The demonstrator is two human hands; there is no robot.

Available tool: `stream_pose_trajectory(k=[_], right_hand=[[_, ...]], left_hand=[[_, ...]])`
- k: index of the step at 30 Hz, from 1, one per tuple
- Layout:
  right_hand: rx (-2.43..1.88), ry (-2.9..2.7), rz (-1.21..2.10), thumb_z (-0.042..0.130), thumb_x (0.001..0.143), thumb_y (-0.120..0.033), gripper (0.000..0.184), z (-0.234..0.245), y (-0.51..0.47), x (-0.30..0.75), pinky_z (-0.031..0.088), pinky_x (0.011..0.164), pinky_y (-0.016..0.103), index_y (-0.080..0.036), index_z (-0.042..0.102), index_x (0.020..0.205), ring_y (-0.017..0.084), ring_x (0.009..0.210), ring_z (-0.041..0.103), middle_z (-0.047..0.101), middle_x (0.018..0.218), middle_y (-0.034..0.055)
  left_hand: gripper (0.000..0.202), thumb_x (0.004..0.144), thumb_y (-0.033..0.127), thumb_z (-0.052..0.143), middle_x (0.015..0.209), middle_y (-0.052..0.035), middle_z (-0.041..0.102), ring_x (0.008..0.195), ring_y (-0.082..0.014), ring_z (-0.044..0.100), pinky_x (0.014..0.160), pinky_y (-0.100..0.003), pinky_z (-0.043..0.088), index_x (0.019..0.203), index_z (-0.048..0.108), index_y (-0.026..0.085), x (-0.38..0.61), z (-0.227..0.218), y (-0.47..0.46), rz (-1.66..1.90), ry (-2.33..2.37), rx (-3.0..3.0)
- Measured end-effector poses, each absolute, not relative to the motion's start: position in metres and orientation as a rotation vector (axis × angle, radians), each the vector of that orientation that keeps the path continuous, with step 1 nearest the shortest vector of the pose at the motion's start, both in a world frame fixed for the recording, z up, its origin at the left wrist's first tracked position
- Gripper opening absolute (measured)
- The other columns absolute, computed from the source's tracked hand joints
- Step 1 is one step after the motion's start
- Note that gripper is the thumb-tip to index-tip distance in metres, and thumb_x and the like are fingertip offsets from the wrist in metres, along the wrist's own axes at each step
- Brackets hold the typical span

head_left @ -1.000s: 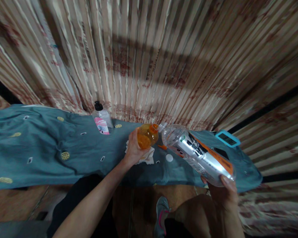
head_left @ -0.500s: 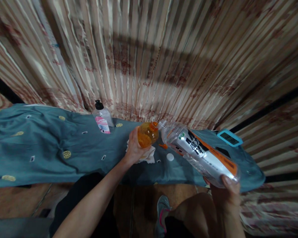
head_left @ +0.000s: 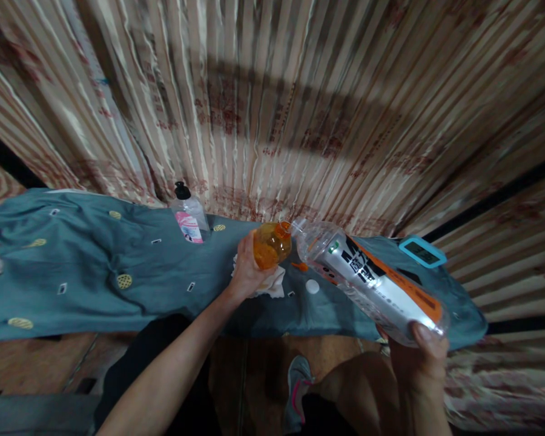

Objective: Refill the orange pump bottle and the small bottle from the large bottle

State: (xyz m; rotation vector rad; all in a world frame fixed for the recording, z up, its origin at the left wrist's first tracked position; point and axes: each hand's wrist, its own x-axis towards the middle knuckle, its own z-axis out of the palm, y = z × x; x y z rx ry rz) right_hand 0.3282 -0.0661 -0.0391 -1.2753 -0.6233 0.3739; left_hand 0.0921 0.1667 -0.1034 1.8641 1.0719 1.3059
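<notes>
My left hand [head_left: 245, 272] is closed round a small orange bottle [head_left: 271, 244], tilted to the right with its open neck up. My right hand [head_left: 418, 354] grips the base of a large clear plastic bottle [head_left: 367, 280] with a silver, black and orange label. That bottle lies tipped to the left, its open mouth touching the orange bottle's mouth. Both are held above a teal cloth [head_left: 95, 272] covering a low table. A crumpled white tissue [head_left: 272, 283] lies under my left hand. A white cap [head_left: 312, 286] and an orange cap [head_left: 300, 266] rest on the cloth below the bottles.
A clear bottle with a black cap and pink label [head_left: 188, 215] stands at the back of the cloth. A teal-framed digital device [head_left: 422, 251] lies at the right end. A striped curtain [head_left: 272, 109] hangs behind. My knee and grey shoe [head_left: 297, 390] show below.
The view and both hands have drifted slightly; the large bottle's base has moved a little right and down. The bottle mouths have stayed together throughout.
</notes>
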Motion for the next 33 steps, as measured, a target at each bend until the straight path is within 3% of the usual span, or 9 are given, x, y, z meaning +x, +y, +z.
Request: stream_pose_trajectory(k=[5,11,15,17,23,33], right_hand=[[-1.254,-0.634,0.323,0.084,0.067,-0.050,0.070,-0.030,-0.065,0.318,0.049,0.051,0.024,-0.022,0.069,0.129,0.020,0.076,0.064,0.071,0.108,0.0096],[-1.252,-0.617,0.341,0.087,0.062,-0.048,0.070,-0.038,-0.068,0.333,0.052,0.049,0.025,-0.021,0.069,0.124,0.027,0.088,0.070,0.072,0.111,0.0118],[-1.268,-0.606,0.350,0.087,0.060,-0.050,0.074,-0.042,-0.071,0.338,0.059,0.057,0.034,-0.022,0.068,0.126,0.030,0.090,0.071,0.071,0.114,0.0125],[-1.263,-0.597,0.351,0.087,0.060,-0.050,0.073,-0.042,-0.071,0.338,0.061,0.059,0.037,-0.023,0.069,0.126,0.029,0.088,0.071,0.071,0.113,0.0118],[-1.261,-0.608,0.334,0.086,0.061,-0.050,0.068,-0.037,-0.071,0.334,0.051,0.049,0.026,-0.022,0.073,0.122,0.022,0.076,0.065,0.071,0.105,0.0106],[-1.249,-0.596,0.327,0.085,0.059,-0.048,0.065,-0.039,-0.071,0.340,0.054,0.051,0.026,-0.023,0.075,0.118,0.018,0.078,0.061,0.067,0.127,0.0111]], left_hand=[[0.101,0.061,0.026,0.093,0.142,-0.0125,0.061,0.136,-0.0370,0.060,0.124,-0.059,0.044,0.149,0.044,0.024,0.093,-0.102,0.166,1.293,1.091,1.876],[0.102,0.060,0.024,0.093,0.143,-0.0144,0.060,0.137,-0.0373,0.059,0.123,-0.058,0.045,0.150,0.045,0.022,0.093,-0.103,0.166,1.293,1.082,1.882],[0.099,0.060,0.023,0.093,0.140,-0.0107,0.062,0.135,-0.0357,0.060,0.121,-0.057,0.046,0.148,0.047,0.026,0.093,-0.104,0.167,1.295,1.071,1.896],[0.099,0.061,0.023,0.093,0.140,-0.0104,0.062,0.134,-0.0353,0.061,0.121,-0.057,0.046,0.149,0.047,0.026,0.093,-0.104,0.167,1.293,1.074,1.899],[0.100,0.061,0.022,0.092,0.143,-0.0124,0.061,0.137,-0.0360,0.059,0.124,-0.057,0.044,0.150,0.045,0.023,0.094,-0.102,0.165,1.272,1.093,1.896],[0.102,0.061,0.023,0.093,0.144,-0.0118,0.060,0.138,-0.0364,0.059,0.123,-0.056,0.045,0.150,0.045,0.024,0.093,-0.100,0.165,1.257,1.086,1.902]])
